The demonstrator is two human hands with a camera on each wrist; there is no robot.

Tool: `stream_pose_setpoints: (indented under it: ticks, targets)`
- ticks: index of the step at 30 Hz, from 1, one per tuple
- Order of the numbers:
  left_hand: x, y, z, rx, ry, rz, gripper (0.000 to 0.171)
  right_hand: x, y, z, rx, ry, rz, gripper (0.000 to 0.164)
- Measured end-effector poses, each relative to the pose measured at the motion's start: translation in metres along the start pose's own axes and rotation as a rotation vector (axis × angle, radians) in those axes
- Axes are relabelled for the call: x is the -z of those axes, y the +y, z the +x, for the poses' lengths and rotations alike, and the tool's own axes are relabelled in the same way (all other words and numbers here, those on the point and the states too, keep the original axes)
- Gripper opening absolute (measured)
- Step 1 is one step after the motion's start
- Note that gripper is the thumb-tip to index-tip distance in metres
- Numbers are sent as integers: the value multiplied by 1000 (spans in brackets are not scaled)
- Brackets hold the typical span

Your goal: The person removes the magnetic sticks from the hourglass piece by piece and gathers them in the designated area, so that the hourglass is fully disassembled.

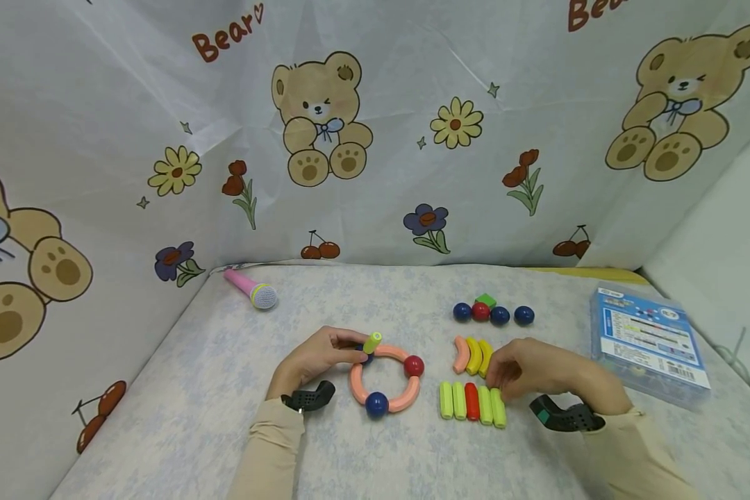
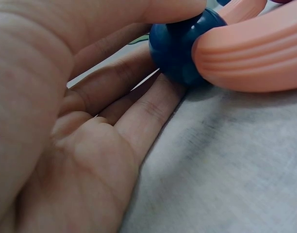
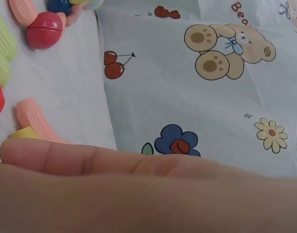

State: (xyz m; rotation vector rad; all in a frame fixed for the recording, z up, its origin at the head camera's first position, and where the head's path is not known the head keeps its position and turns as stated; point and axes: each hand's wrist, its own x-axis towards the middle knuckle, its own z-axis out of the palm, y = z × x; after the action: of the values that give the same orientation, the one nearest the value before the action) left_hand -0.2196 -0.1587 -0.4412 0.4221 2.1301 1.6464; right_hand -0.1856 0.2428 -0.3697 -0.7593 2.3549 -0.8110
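On the table lies a ring of curved pink pieces [image 1: 404, 398] joined by balls: a red ball [image 1: 414, 366], a near blue ball [image 1: 377, 404] and a far blue ball [image 2: 175, 51]. My left hand [image 1: 331, 351] pinches that far blue ball between thumb and fingers. From it a light green stick [image 1: 372, 342] stands up, tilted. My right hand [image 1: 528, 368] has its fingers curled down at the upper end of the rightmost green stick [image 1: 498, 411] in a row. In the right wrist view, the fingers [image 3: 66, 156] cover their own tips' contact.
Beside the row's red stick [image 1: 471, 401] lie more green sticks. Behind are a curved pink piece [image 1: 460, 354] and yellow curved pieces [image 1: 473, 356]. Farther back sit loose balls [image 1: 500, 316] and a green block [image 1: 485, 300]. A plastic box [image 1: 650, 340] stands right, a toy microphone [image 1: 250, 288] left.
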Motion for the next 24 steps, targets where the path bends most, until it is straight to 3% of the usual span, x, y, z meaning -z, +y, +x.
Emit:
stream_pose_setpoints:
  ticks: [8, 13, 17, 24]
  targets:
    - [0, -1, 0, -19, -19, -14, 38, -7, -13, 12, 111, 132, -116, 11]
    - [1, -1, 0, -39, -33, 4, 38, -23, -29, 29, 147, 258, -156, 20]
    - [0, 0, 0, -50, -81, -1, 36, -41, -48, 41, 195, 341, -182, 28]
    - [2, 3, -2, -109, -179, 32, 28, -73, -79, 61, 328, 437, -129, 32]
